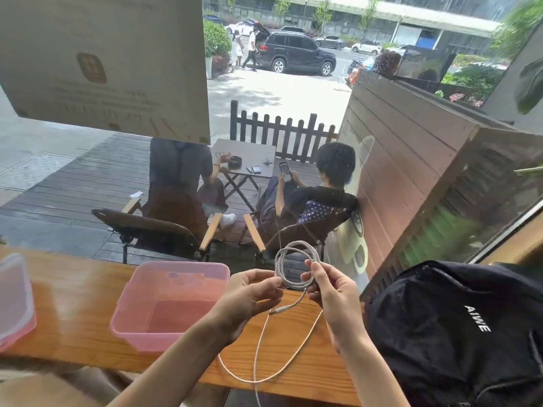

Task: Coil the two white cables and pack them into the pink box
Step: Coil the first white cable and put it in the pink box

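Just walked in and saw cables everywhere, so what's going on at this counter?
A person is winding a white cable into a coil, pinching the loops between the left hand and right hand above the wooden counter. The uncoiled tail trails over the counter's near edge. The pink box sits open to the left, with no cable in it yet. A black backpack rests to the right.

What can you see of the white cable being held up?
The white cable is thin and looks braided, partly wound into a small upright coil of several loops. Both hands pinch it: left hand, right hand. A connector end hangs just below, and the uncoiled rest trails in a loose loop over the wooden counter and off its near edge.
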